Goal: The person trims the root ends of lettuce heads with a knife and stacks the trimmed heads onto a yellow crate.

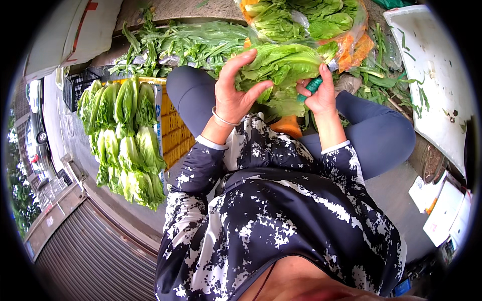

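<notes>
A head of leafy green lettuce [286, 64] lies between my two hands, above my lap. My left hand [237, 86], with a bangle at the wrist, is spread at the lettuce's left side, thumb and fingers apart. My right hand [320, 90] closes around a green-wrapped handle [313, 85] at the lettuce's lower right; any blade is hidden. Beyond, a clear and orange plastic bag [344, 45] holds several more lettuce heads [331, 24]. To the left, lettuces in rows [128, 150] are stacked on a yellow plastic crate [177, 131].
Loose long leaves [203, 37] cover the ground ahead. A dirty white foam board [437, 86] leans at the right, above white boxes [444, 210]. A black crate [77, 86] stands behind the stacked lettuces. An orange object [288, 126] sits between my legs.
</notes>
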A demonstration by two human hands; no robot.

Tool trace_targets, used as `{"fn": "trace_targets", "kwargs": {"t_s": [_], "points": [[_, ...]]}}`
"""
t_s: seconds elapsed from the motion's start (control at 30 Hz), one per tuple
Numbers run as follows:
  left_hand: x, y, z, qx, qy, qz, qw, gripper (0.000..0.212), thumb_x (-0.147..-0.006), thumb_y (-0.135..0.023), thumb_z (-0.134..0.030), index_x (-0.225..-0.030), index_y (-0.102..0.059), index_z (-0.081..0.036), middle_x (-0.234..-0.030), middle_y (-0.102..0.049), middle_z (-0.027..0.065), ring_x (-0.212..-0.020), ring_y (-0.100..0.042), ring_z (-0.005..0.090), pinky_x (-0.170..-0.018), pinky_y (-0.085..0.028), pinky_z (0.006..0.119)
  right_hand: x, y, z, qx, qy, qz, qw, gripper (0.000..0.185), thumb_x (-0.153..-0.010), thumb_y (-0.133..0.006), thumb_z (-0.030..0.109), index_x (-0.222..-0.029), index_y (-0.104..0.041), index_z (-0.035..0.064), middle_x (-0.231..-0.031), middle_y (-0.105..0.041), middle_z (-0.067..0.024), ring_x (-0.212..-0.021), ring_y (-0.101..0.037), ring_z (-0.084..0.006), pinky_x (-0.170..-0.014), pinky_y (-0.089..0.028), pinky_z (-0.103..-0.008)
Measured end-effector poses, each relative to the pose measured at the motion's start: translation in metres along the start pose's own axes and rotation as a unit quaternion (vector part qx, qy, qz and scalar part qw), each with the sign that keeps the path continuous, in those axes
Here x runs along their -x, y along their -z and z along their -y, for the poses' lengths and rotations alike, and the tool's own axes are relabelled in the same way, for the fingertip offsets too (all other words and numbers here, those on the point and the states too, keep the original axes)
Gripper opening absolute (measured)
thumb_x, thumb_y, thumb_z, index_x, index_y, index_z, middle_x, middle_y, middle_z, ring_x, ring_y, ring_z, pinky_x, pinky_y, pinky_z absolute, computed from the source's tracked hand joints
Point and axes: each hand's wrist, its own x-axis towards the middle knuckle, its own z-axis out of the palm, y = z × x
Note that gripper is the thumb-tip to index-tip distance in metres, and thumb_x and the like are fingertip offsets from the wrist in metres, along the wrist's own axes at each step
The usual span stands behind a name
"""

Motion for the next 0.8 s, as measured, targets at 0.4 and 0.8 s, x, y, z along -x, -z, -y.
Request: {"fn": "trace_targets", "kwargs": {"t_s": [0.4,0.8], "points": [[0.002,0.065,0.039,0.25,0.355,-0.279,0.856,0.007,-0.086,-0.057,-0.007,-0.083,-0.053,-0.003,-0.082,-0.061,0.01,-0.075,-0.065,0.0224,-0.064,-0.054,0.03,-0.008,0.008,0.015,0.035,0.026,-0.156,0.987,0.035,-0.082,-0.058,0.03,-0.109,-0.05,0.0092,-0.097,-0.06,-0.0109,-0.067,-0.059,-0.0226,-0.039,-0.033,-0.0221],[-0.01,0.074,0.002,0.375,0.478,0.004,0.794,0.096,-0.074,-0.073,-0.034,-0.143,-0.008,-0.018,-0.136,-0.034,0.015,-0.117,-0.044,0.0294,-0.066,-0.053,0.044,-0.003,-0.054,0.002,0.147,0.034,0.11,0.983,0.06,-0.081,-0.059,0.014,-0.135,-0.032,0.0093,-0.122,-0.049,-0.006,-0.095,-0.05,-0.0143,-0.046,-0.038,-0.022]]}}
